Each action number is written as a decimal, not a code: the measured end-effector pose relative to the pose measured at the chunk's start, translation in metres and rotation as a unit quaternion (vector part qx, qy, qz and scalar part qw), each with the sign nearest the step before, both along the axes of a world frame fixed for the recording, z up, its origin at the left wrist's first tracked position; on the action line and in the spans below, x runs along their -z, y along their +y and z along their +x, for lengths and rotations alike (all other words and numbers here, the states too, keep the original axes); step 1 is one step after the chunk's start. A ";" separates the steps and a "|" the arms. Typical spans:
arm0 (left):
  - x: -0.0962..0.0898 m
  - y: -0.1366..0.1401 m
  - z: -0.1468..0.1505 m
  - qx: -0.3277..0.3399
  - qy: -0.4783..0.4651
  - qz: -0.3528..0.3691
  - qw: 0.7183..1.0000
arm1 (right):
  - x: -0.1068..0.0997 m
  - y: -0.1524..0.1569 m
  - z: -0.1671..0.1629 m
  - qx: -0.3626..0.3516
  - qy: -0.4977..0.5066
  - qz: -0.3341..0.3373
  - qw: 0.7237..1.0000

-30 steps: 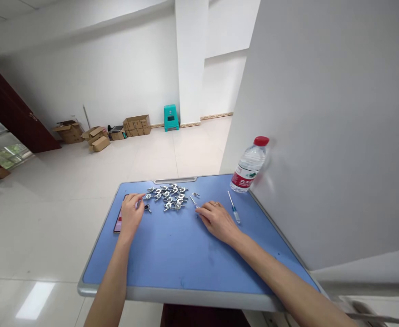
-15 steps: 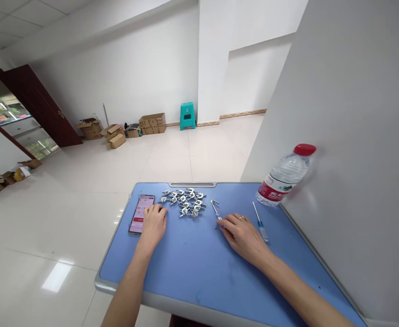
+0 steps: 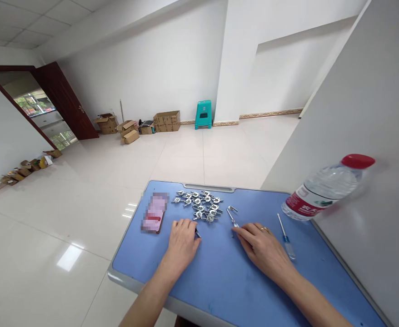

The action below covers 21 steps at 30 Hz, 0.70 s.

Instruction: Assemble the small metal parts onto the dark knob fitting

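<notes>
My left hand (image 3: 183, 240) rests on the blue tabletop, right of the phone, fingers bent. Between its thumb and forefinger shows a small piece with a black end and a metal shank (image 3: 198, 233), mostly hidden. My right hand (image 3: 259, 243), with a ring on one finger, lies palm down, its fingertips closed on the clear handle of a screwdriver (image 3: 233, 221). The shaft points away from me, its tip near a loose U-shaped metal clamp (image 3: 232, 209). Several similar silver clamps (image 3: 206, 208) with screws lie in a loose pile between and beyond my hands.
A phone (image 3: 154, 213) lies at the table's left. On the right are a blue-handled screwdriver (image 3: 286, 243) and a red-capped water bottle (image 3: 325, 190) beside a grey panel (image 3: 363, 100). Cardboard boxes (image 3: 167, 121) and a teal stool (image 3: 203, 114) stand by the far wall.
My left hand has come off the phone and moved right, below the clamps, where the small black-ended piece now shows. My right hand stays at the screwdriver. The view has turned slightly left.
</notes>
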<state>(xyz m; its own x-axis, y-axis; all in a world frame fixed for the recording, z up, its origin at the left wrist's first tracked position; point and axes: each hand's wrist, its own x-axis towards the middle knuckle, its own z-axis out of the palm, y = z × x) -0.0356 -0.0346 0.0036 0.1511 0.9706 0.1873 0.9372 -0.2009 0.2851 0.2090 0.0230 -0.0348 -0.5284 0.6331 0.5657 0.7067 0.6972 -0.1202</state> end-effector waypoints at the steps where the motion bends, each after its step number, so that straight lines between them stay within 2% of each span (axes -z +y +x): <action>1: 0.000 -0.001 0.000 0.004 -0.013 -0.004 1.000 | 0.000 0.000 0.000 0.001 -0.003 0.000 1.000; 5: 0.000 0.000 -0.008 0.017 -0.071 -0.020 0.997 | -0.002 -0.002 -0.003 0.007 0.015 -0.020 1.000; 14: -0.003 0.004 -0.011 0.068 -0.126 -0.038 0.989 | -0.025 -0.008 -0.005 0.008 0.172 -0.041 0.984; 17: -0.005 0.004 -0.005 0.083 -0.115 -0.035 0.989 | -0.034 -0.014 -0.005 0.021 0.257 -0.097 0.961; 21: -0.004 0.003 0.007 0.117 -0.102 -0.038 0.987 | -0.042 -0.020 -0.004 0.067 0.353 -0.212 0.909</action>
